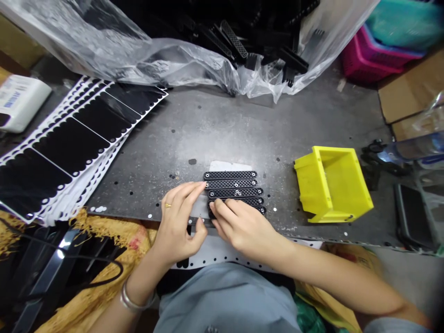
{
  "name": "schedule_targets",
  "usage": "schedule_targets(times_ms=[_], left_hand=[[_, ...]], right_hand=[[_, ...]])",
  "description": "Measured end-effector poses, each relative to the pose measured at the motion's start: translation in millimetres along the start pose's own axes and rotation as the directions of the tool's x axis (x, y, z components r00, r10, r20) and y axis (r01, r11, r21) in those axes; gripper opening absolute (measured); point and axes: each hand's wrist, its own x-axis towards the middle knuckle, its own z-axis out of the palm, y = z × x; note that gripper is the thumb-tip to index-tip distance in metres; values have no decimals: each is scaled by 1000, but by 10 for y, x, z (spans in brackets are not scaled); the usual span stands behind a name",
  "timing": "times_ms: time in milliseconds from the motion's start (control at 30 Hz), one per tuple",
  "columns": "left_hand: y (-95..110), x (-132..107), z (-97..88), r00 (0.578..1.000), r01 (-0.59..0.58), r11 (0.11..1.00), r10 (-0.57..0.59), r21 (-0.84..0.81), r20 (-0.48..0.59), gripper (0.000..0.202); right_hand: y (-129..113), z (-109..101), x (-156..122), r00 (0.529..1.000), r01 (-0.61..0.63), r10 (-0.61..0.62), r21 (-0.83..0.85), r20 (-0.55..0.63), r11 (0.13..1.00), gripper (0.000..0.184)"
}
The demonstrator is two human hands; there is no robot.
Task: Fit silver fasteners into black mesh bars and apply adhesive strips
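Several black slotted strips (231,175) with a honeycomb pattern lie side by side in a stack of rows near the table's front edge. Small silvery round pieces show at their ends and on the middle rows. A pale sheet (231,165) sticks out behind them. My left hand (182,217) is beside the strips' left ends, fingers stretched and thumb apart, its fingertips at the second strip. Over the nearest strips, my right hand (239,224) has its fingers pressed together at their left ends. What those fingertips hold, if anything, is hidden.
A yellow bin (314,185) stands at the right, with a dark phone-like object (414,215) beyond it. Black-and-white printed sheets (79,138) are piled at the left. Clear plastic (194,62) with black parts lies across the back. Pink baskets (367,55) stand at back right.
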Motion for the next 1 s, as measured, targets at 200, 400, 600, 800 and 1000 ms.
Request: schedule_targets(times_ms=[200, 400, 600, 800, 1000], left_hand=[[40, 28, 33, 999, -10, 999, 12, -35, 36, 73], [65, 26, 62, 1000, -6, 999, 7, -37, 28, 70], [41, -2, 81, 999, 13, 998, -11, -54, 44, 69], [25, -42, 66, 997, 51, 999, -50, -17, 59, 85], [-55, 208, 262, 988, 8, 1000, -10, 17, 157, 137]], right_hand=[[103, 60, -52, 999, -23, 27, 113, -35, 993, 28], [180, 42, -63, 997, 63, -66, 76, 34, 995, 24], [2, -75, 135, 991, 112, -109, -46, 74, 993, 26], [240, -154, -77, 987, -155, 161, 142, -27, 978, 21], [516, -108, -157, 979, -191, 196, 87, -58, 978, 22]])
